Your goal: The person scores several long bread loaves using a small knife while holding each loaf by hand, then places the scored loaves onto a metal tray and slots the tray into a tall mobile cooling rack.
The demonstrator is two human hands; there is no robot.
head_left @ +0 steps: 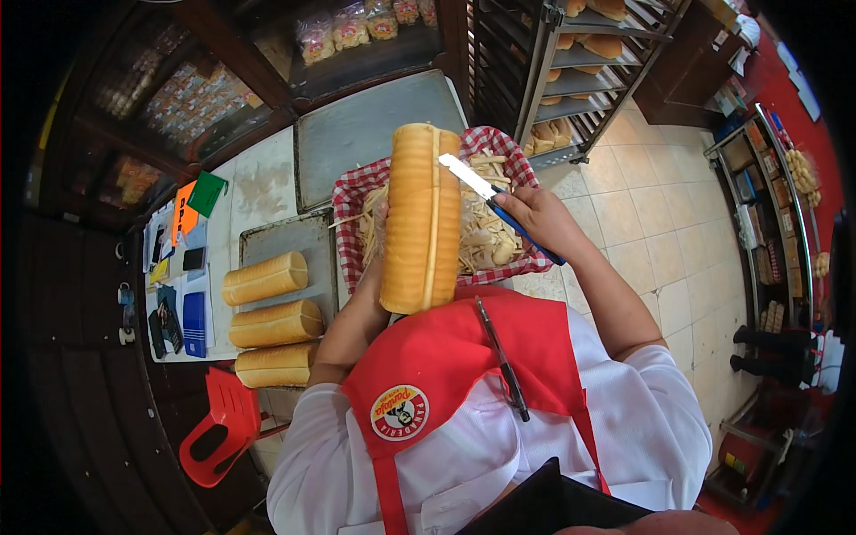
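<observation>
Trimming loaf (421, 218) edge, knife (486, 192) in right hand (535, 218), over basket (352, 192).

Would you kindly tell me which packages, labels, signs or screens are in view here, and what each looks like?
Clear bags of baked goods: top shelf, tied, pale contents.
Orange card and green card: left counter end, flat rectangles.
Phone: below the cards, dark screen.
Blue packet: counter's near end, rectangular.
Round badge: red apron, yellow and red.

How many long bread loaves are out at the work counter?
4: one upright in the left hand, three lying on the tray at left. More may be hidden; the rack's loaves aren't counted.
</observation>
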